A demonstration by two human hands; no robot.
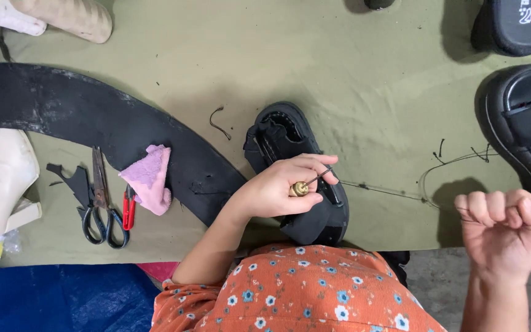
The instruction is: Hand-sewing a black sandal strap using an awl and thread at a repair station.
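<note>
Black sandal (311,215) mid-stitch: left hand (278,187) pinches a brass-handled awl (305,186) at its edge; right hand (504,230), fisted, pulls thread (388,192) taut; stitching looks unfinished.

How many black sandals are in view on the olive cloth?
3: one black sandal under the left hand at centre, one black strapped sandal at the right edge, one black sandal sole top right. Others may lie out of frame.
</note>
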